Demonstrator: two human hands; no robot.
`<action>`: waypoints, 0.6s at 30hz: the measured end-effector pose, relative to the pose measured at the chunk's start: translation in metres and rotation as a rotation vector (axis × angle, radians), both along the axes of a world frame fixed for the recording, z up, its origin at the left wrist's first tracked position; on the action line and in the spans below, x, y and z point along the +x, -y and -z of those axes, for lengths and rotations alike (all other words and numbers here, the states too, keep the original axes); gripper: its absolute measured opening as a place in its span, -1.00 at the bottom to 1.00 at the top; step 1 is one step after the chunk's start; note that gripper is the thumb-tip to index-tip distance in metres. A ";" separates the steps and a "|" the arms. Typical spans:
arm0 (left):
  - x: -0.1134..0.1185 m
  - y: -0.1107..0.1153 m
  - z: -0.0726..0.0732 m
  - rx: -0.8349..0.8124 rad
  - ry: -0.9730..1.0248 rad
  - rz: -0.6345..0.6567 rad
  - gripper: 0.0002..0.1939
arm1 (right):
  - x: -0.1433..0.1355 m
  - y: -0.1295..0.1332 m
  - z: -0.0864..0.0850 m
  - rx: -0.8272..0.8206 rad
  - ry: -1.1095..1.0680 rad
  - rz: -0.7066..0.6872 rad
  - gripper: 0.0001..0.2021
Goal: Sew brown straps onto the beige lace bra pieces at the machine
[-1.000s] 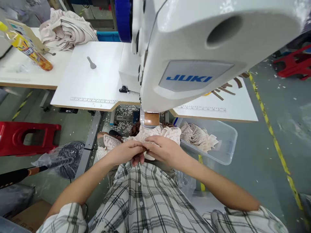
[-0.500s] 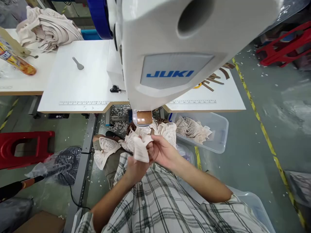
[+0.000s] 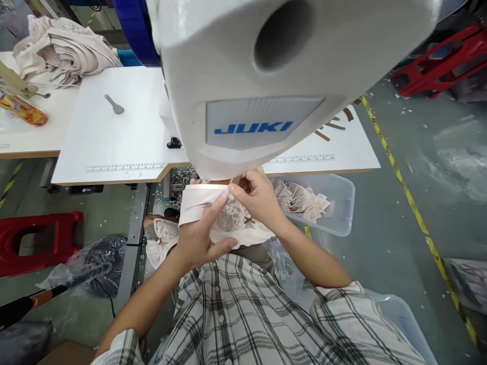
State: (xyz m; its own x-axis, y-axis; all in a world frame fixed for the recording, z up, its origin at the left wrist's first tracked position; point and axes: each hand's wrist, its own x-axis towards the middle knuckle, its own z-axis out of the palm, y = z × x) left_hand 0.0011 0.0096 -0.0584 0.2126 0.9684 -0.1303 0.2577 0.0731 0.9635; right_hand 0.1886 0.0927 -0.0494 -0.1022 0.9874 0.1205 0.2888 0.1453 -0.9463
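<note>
A cream lace bra (image 3: 230, 215) with a small brown bow hangs below the sewing machine head (image 3: 262, 119), its light band (image 3: 192, 203) raised to the machine's front edge. My left hand (image 3: 200, 235) holds the band, one finger laid along it toward the top edge, some fingertips behind it and the thumb held out. On the right, my right hand (image 3: 262, 197) pinches the band's top edge close beneath the machine head. The needle area is hidden by the head and my hands. More lace cups (image 3: 165, 230) lie at the left, over my lap.
A white worktable (image 3: 114, 137) with printed rulers spans the front. On it are a grey spoon-shaped tool (image 3: 114, 105) and brown strips (image 3: 335, 124). A clear bin (image 3: 342, 203) holds folded cream pieces at right. Fabric (image 3: 72, 50) is heaped at back left; a red stool (image 3: 41, 238) stands left.
Both hands have risen toward the machine head with the bra. The small crumpled part is now spread out as a flat band. The right hand has moved up to its top edge.
</note>
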 end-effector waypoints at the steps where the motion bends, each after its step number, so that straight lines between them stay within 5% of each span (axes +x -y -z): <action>1: 0.002 -0.006 0.002 0.150 -0.152 0.047 -0.16 | -0.002 -0.004 0.006 -0.040 -0.082 0.003 -0.89; 4: 0.005 -0.014 0.006 0.456 -0.504 0.112 -0.26 | -0.007 -0.010 0.014 -0.227 -0.405 -0.067 -0.75; 8: 0.003 -0.014 0.005 0.575 -0.703 0.116 -0.26 | -0.005 -0.016 0.012 -0.322 -0.525 -0.108 -0.80; 12: 0.003 -0.012 -0.001 0.579 -0.761 0.089 -0.28 | 0.002 -0.026 0.012 -0.257 -0.415 -0.168 -0.90; 18: 0.002 -0.013 -0.008 0.531 -0.831 0.043 -0.28 | 0.006 -0.047 0.009 0.089 0.016 -0.163 -0.90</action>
State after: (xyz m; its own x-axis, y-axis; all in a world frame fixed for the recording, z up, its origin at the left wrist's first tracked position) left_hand 0.0029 0.0223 -0.0502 0.2864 0.9379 0.1958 0.8595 -0.3418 0.3800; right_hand 0.1947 0.1397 -0.0585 -0.2628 0.9431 0.2037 0.2692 0.2744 -0.9232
